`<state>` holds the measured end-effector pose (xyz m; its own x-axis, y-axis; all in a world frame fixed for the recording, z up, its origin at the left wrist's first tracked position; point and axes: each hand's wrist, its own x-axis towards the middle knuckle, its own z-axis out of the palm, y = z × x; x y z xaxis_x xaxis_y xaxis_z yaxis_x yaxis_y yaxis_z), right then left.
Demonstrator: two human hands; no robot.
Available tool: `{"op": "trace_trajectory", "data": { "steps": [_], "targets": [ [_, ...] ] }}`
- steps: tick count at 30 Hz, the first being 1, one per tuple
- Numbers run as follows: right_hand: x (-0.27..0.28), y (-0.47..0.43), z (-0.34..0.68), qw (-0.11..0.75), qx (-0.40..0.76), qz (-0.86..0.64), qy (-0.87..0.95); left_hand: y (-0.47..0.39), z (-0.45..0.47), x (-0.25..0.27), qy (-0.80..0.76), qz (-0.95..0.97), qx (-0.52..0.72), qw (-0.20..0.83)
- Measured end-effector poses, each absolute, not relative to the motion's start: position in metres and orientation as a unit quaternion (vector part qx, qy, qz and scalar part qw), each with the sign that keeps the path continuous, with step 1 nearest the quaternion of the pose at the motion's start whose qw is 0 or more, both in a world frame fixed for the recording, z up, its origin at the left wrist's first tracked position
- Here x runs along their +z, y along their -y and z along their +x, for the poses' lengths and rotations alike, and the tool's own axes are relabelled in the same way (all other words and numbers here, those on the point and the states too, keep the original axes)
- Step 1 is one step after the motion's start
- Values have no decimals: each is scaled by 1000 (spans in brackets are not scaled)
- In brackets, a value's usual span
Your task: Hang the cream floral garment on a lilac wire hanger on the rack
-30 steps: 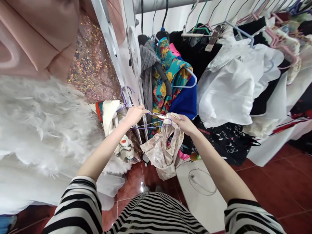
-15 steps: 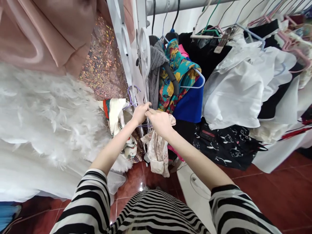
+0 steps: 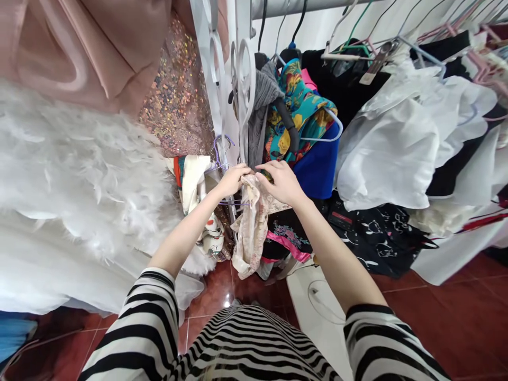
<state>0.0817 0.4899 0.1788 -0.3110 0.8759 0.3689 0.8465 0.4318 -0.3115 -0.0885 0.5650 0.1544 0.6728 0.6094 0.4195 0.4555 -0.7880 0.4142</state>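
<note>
A cream floral garment (image 3: 251,233) hangs below my left hand (image 3: 235,180), whose fingers are closed on its top edge beside the white metal frame (image 3: 246,95). My right hand (image 3: 281,182) is just to the right, over the garment's upper part. Its fingers stretch out towards the left hand, with the thumb apart, and I see no grip on the cloth. Close to the left wrist is a purple hanger (image 3: 217,153) with a cream printed cloth (image 3: 193,177) draped near it. Part of another purple bar shows behind the floral garment.
At left stands a white feathered dress (image 3: 79,180), with a sequined fabric (image 3: 178,100) behind it. To the right, several clothes hang from a rail (image 3: 317,6), including a teal floral garment (image 3: 296,100) and white blouses (image 3: 392,143). A white panel (image 3: 317,307) lies low on the red tiled floor (image 3: 456,317).
My hands have come apart, the right one opening and moving rightwards. The floral garment now hangs higher and more spread out below the left hand. The whole view has shifted slightly.
</note>
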Motion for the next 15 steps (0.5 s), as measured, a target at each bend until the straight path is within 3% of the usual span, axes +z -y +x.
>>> {"op": "trace_trajectory", "data": {
  "steps": [6, 15],
  "targets": [
    [161, -487, 82, 109, 49, -642, 757, -560, -101, 167, -356, 884, 295, 70],
    [157, -516, 94, 171, 76, -554, 812, -536, -153, 143, -482, 827, 284, -46]
  ]
}}
